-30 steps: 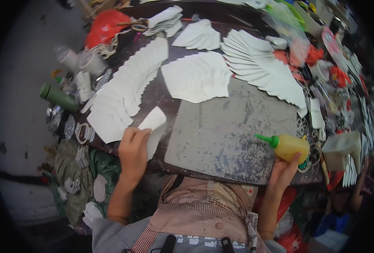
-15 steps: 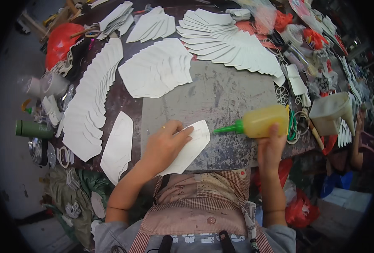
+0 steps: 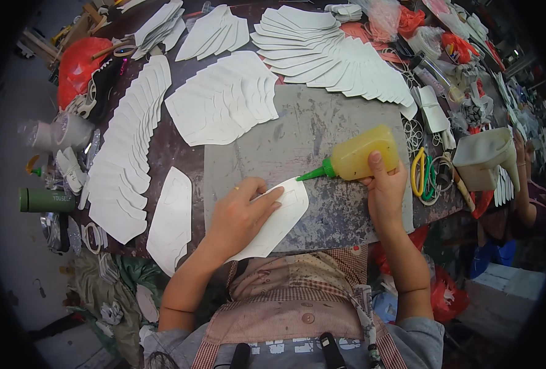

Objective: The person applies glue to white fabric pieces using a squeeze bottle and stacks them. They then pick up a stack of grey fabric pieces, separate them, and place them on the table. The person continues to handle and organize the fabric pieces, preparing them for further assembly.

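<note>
By white piece (image 3: 276, 222), bottle (image 3: 360, 155) — now closer, tilted

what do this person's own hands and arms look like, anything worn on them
The left hand and right hand are bare, without gloves. A small gold-coloured band, likely a ring, shows on the left. The forearms are uncovered, no watch visible; plain grey fabric sleeves end near the elbows.

Your left hand (image 3: 241, 212) lies palm down, its fingers (image 3: 268, 200) stretched to the right, and your left forearm (image 3: 190, 277) slants in from the lower left. Your right hand (image 3: 387, 190) is curled in a grip, thumb (image 3: 376, 162) pointing away from you, while your right forearm (image 3: 402, 264) reaches forward, leaning slightly inward.
</note>
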Demonstrator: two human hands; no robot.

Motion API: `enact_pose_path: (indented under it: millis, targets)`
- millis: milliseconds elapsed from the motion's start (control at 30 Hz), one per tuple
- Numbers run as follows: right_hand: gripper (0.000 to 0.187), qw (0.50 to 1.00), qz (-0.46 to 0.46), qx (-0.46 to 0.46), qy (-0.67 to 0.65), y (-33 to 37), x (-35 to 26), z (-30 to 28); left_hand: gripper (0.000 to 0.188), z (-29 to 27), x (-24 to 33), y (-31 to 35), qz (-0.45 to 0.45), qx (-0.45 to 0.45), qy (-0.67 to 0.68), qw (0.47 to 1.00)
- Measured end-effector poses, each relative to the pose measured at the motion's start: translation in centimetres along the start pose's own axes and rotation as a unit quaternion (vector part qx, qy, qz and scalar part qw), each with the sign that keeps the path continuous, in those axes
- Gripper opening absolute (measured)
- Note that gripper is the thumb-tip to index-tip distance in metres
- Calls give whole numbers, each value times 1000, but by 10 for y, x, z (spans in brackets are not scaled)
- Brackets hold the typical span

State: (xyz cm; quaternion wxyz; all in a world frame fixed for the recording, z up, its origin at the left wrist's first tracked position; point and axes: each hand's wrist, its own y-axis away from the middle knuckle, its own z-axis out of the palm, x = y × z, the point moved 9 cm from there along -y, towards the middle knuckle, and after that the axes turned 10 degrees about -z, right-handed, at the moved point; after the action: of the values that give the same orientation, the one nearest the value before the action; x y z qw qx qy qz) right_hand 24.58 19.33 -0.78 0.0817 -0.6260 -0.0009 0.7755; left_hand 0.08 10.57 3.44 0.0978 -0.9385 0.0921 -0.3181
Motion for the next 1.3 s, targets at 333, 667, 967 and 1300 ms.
enact_pose_path:
  millis: [333,667,967,1300]
  targets:
    - [42,999,-13,-5,49,62,-18,-22,30,1,-1,3,-11,2,8,1000]
    - [44,998,-22,31,-50,56,-21,-12,23,-4,-4,1,-87,106,-34,990]
    - [45,1000,-14,24,9,37,-6,-14,22,-4,-2,1,-101,105,-57,988]
    - [57,998,-15,1,54,73,-11,-8,20,-4,-5,1,-101,114,-49,987]
